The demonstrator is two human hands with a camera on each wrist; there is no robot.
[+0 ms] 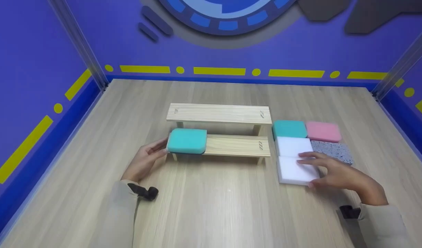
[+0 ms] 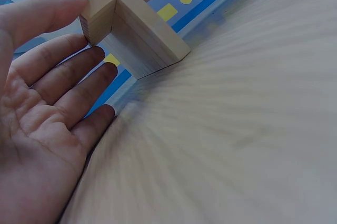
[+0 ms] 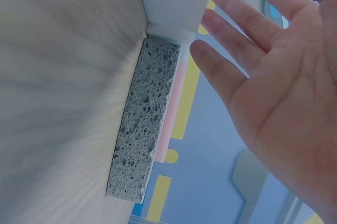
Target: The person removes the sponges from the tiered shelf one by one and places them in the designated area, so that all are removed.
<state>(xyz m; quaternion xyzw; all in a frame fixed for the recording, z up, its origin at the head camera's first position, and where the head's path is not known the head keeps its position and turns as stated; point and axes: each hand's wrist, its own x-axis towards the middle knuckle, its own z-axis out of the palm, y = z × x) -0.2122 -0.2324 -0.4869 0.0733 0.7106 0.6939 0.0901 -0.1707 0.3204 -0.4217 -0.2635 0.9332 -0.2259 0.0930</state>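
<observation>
A teal sponge [image 1: 187,141] lies on the left end of the front wooden shelf [image 1: 236,145]. My left hand [image 1: 144,161] is at that end, its thumb at the shelf's corner in the left wrist view and its fingers [image 2: 79,84] extended. On the right, two white sponges [image 1: 293,147] lie one before the other. Over the nearer one reaches my right hand [image 1: 338,172], fingers spread and thumb by its near right corner. Whether those fingertips touch it is hard to tell. Beside it is a speckled grey sponge [image 3: 145,121], partly behind the hand in the head view.
Behind the front shelf stands a higher wooden shelf [image 1: 219,113]. Another teal sponge [image 1: 289,128] and a pink sponge [image 1: 323,131] lie behind the white and grey ones. Blue panels [image 1: 211,57] wall the table [image 1: 211,206] at the back and sides.
</observation>
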